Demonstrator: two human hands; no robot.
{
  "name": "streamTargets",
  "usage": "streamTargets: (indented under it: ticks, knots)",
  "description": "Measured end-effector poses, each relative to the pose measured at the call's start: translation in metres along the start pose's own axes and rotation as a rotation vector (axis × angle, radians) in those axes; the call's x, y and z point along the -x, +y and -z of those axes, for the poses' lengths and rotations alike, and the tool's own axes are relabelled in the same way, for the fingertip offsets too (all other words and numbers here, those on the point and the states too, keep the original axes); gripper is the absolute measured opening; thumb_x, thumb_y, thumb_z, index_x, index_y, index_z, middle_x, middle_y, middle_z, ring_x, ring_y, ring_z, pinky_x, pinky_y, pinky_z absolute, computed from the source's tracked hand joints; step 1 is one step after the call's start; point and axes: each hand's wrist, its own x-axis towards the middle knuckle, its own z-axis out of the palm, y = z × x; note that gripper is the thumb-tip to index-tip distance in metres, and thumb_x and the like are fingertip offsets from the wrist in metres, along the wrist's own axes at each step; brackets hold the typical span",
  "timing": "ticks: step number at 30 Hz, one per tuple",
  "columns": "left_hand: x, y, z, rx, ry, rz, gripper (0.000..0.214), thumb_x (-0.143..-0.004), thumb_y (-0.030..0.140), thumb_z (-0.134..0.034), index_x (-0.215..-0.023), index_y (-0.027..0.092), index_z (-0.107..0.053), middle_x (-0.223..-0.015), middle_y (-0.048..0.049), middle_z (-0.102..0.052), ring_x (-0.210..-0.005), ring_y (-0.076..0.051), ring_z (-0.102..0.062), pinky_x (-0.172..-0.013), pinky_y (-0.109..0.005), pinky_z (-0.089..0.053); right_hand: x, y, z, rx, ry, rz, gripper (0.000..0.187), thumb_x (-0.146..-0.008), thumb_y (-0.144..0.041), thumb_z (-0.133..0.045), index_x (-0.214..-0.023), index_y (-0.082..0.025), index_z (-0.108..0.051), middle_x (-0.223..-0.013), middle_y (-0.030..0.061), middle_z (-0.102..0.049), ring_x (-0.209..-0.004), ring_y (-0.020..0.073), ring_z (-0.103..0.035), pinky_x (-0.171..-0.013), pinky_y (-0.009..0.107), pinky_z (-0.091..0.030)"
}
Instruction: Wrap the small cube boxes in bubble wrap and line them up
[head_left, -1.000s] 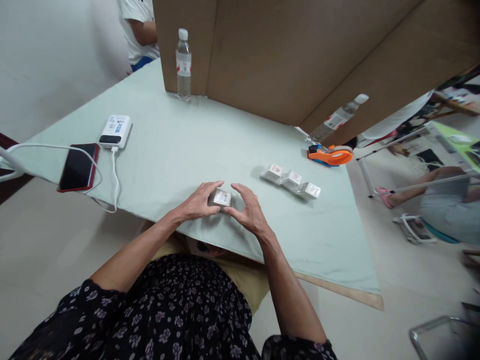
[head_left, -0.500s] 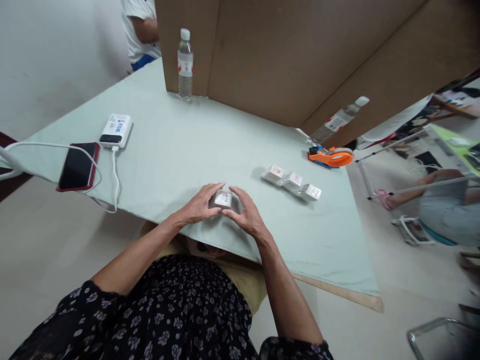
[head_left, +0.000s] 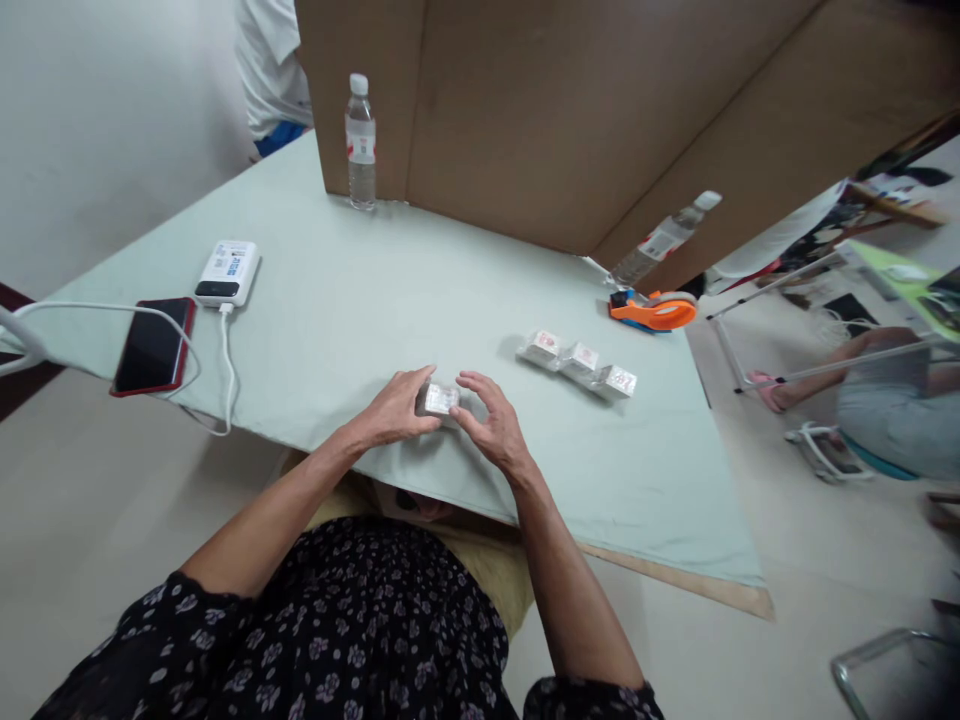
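Observation:
A small clear-wrapped box (head_left: 439,399) with a white label rests on the pale green table (head_left: 360,300) near its front edge. My left hand (head_left: 392,408) grips its left side with curled fingers. My right hand (head_left: 490,428) pinches its right side, fingers bent over the top. A row of three similar small wrapped boxes (head_left: 577,361) lies further right on the table, apart from both hands.
An orange tape dispenser (head_left: 654,311) and a tilted water bottle (head_left: 660,240) sit at the far right. An upright bottle (head_left: 361,142) stands by a cardboard wall (head_left: 570,110). A power bank (head_left: 228,273) and cabled phone (head_left: 154,345) lie left. Other people are at the back left and right.
My hands have closed in more tightly on the small box, which stays in the same place on the table. The camera view shifted slightly.

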Motion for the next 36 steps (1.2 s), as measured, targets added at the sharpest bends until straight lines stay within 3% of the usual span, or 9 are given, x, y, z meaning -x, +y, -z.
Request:
streamTargets:
  ticks: [6,10,15,20,24,30,33,36]
  knots:
    - [-0.006,-0.001,-0.001,-0.062,-0.050,-0.137,0.045,-0.072,0.023,-0.062,-0.116,0.018,-0.059,-0.115,-0.0094,-0.065,-0.111,-0.029,-0.056,-0.101,-0.046,-0.045,-0.020,-0.005,-0.008,-0.090,0.031,-0.041,0.012,-0.087,-0.032,-0.061,-0.088,-0.024,-0.070,-0.116,0.0089,-0.072,-0.113,0.0248,-0.064,-0.104,0.045,-0.046]
    - [-0.005,-0.001,-0.006,-0.022,-0.003,-0.269,0.047,-0.070,0.014,-0.057,-0.117,0.021,-0.058,-0.121,-0.0092,-0.060,-0.119,-0.027,-0.053,-0.107,-0.045,-0.044,-0.021,-0.012,-0.003,-0.171,0.102,-0.075,0.015,-0.087,-0.033,-0.060,-0.081,-0.024,-0.069,-0.106,0.0069,-0.075,-0.104,0.0239,-0.067,-0.098,0.042,-0.048]
    - [-0.004,-0.001,-0.016,0.156,0.020,-0.177,0.073,-0.074,0.028,-0.067,-0.142,0.018,-0.043,-0.146,-0.0163,-0.046,-0.138,-0.032,-0.043,-0.118,-0.049,-0.034,-0.027,-0.014,0.000,-0.287,0.173,-0.239,0.020,-0.085,-0.037,-0.059,-0.085,-0.021,-0.071,-0.088,0.0049,-0.075,-0.087,0.0216,-0.068,-0.083,0.036,-0.052]
    - [-0.002,0.007,-0.017,0.320,0.041,0.025,0.081,-0.080,0.039,-0.067,-0.150,0.015,-0.034,-0.153,-0.0182,-0.044,-0.139,-0.033,-0.044,-0.116,-0.049,-0.036,-0.040,-0.022,0.003,-0.314,0.188,-0.236,0.019,-0.085,-0.037,-0.060,-0.084,-0.021,-0.071,-0.085,0.0024,-0.074,-0.085,0.0190,-0.066,-0.083,0.034,-0.050]
    - [-0.002,0.013,-0.011,0.363,0.000,-0.013,0.093,-0.074,0.036,-0.074,-0.153,0.014,-0.030,-0.155,-0.0177,-0.042,-0.140,-0.034,-0.043,-0.117,-0.046,-0.037,-0.050,-0.030,0.013,-0.335,0.180,-0.225,0.019,-0.085,-0.036,-0.060,-0.079,-0.020,-0.067,-0.076,0.0003,-0.069,-0.075,0.0163,-0.061,-0.076,0.032,-0.048]
    - [-0.015,0.010,-0.008,0.418,0.067,-0.089,0.095,-0.071,0.034,-0.077,-0.152,0.016,-0.032,-0.159,-0.0182,-0.035,-0.146,-0.036,-0.033,-0.121,-0.049,-0.028,-0.076,-0.035,0.026,-0.365,0.216,-0.184,0.018,-0.086,-0.034,-0.058,-0.076,-0.020,-0.063,-0.070,-0.0016,-0.064,-0.069,0.0131,-0.057,-0.070,0.028,-0.046]
    - [-0.022,0.006,-0.012,0.626,0.065,-0.106,0.085,-0.075,0.038,-0.073,-0.149,0.015,-0.037,-0.153,-0.0176,-0.044,-0.139,-0.032,-0.044,-0.115,-0.045,-0.036,-0.096,-0.028,0.026,-0.400,0.221,-0.194,0.019,-0.085,-0.036,-0.058,-0.076,-0.020,-0.062,-0.071,-0.0013,-0.064,-0.068,0.0130,-0.057,-0.070,0.028,-0.046]
    - [-0.029,0.005,-0.019,0.838,0.093,-0.083,0.067,-0.077,0.038,-0.070,-0.136,0.014,-0.051,-0.132,-0.0135,-0.063,-0.122,-0.026,-0.058,-0.105,-0.037,-0.044,-0.114,-0.015,0.026,-0.409,0.205,-0.201,0.023,-0.084,-0.039,-0.059,-0.072,-0.020,-0.061,-0.070,-0.0007,-0.064,-0.068,0.0133,-0.056,-0.068,0.028,-0.046]
